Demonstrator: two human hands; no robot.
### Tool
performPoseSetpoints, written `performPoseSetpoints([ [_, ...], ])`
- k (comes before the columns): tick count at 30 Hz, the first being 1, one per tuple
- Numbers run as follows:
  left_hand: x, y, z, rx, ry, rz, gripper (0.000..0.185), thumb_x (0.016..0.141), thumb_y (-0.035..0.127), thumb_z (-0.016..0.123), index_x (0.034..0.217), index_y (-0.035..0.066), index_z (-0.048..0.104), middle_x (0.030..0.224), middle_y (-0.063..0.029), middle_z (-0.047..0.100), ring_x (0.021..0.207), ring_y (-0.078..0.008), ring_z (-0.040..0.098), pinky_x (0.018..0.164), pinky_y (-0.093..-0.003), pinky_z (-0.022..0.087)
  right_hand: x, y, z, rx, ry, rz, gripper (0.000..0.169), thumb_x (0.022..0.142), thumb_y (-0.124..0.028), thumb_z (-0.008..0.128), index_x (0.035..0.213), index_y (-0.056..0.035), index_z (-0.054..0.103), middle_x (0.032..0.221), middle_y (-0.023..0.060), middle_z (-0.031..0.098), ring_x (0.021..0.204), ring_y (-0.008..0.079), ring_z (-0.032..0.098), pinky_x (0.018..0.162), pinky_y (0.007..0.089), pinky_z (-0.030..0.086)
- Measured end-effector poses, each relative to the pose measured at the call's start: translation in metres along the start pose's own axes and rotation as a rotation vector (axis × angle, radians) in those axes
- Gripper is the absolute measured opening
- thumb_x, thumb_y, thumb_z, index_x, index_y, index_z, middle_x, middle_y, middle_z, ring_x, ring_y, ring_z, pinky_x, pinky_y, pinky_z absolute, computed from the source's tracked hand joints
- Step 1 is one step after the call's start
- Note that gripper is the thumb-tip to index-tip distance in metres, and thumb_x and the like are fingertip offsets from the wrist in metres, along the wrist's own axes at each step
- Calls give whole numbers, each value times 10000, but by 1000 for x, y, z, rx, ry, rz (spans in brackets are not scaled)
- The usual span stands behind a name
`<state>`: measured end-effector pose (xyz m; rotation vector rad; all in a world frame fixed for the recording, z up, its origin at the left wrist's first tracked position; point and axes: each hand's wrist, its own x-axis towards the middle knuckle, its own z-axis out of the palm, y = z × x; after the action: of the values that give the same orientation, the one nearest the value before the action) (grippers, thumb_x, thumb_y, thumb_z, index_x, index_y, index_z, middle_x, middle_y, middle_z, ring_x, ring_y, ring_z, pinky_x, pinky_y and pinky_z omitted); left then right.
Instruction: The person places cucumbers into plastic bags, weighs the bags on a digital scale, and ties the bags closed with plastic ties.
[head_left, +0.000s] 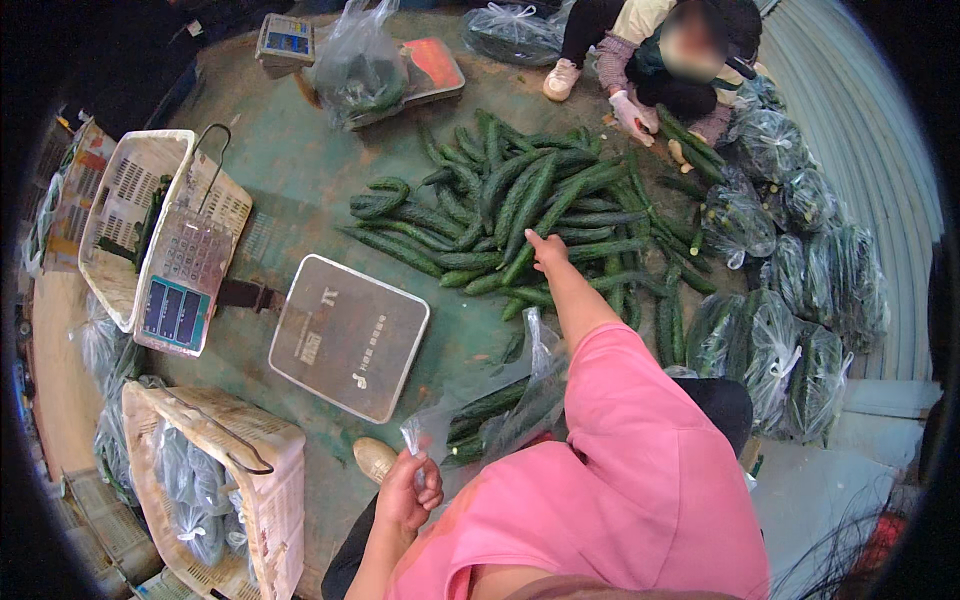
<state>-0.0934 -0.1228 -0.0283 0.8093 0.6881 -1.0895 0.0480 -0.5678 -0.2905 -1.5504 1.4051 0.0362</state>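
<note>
My left hand (411, 484) pinches the gathered edge of a clear plastic bag (536, 352). Several cucumbers (487, 409) lie inside that bag, close against my body. My right hand (551, 253) reaches out to the near side of a large cucumber pile (517, 180) on the floor. Its fingertips are at the end of one long cucumber (529, 262); whether they grip it is not clear. A platform scale (349, 337) with a bare, worn plate stands left of the pile, joined to its upright keypad display (180, 292).
Tied bags of cucumbers (776, 352) line the right side by a corrugated wall (847, 150). At the left stand a crate (277, 495) of bagged produce and another crate (112, 195). Opposite, a gloved co-worker's hand (631, 118) works near a second scale (442, 64) bearing a bag (364, 82).
</note>
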Motion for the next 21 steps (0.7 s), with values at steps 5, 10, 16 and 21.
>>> performPoseSetpoints([
  [5, 1, 5, 3, 23, 3, -19, 374, 868, 199, 474, 1215, 67, 429, 581, -33, 440, 391, -104, 298, 366, -233, 251, -1, -4, 7, 37, 162, -71, 743, 799, -347, 652, 1385, -70, 290, 1324, 186, 402, 1064, 324, 526, 798, 409, 489],
  [10, 4, 7, 7, 112, 56, -14, 380, 869, 241, 490, 1201, 61, 451, 588, -30, 440, 380, -94, 290, 359, -220, 243, -34, -62, 0, 96, 147, -223, 734, 767, -336, 656, 1321, -9, 301, 1304, 230, 406, 1163, 372, 449, 897, 489, 409],
  [16, 6, 15, 4, 309, 91, -88, 345, 863, 214, 499, 1163, 45, 483, 594, -30, 443, 366, -88, 275, 350, -210, 226, -1, -56, 14, 122, 145, 106, 1092, 626, -348, 817, 1432, -91, 126, 1448, 157, 228, 1292, 353, 300, 1052, 536, 319],
  [21, 9, 6, -13, 100, -164, 67, 357, 871, 258, 495, 1176, 73, 482, 608, -39, 466, 391, -93, 317, 362, -223, 256, -55, -47, -5, 487, -140, 67, 826, 709, -238, 775, 1363, -64, 302, 1341, 147, 396, 1188, 321, 434, 945, 499, 399],
])
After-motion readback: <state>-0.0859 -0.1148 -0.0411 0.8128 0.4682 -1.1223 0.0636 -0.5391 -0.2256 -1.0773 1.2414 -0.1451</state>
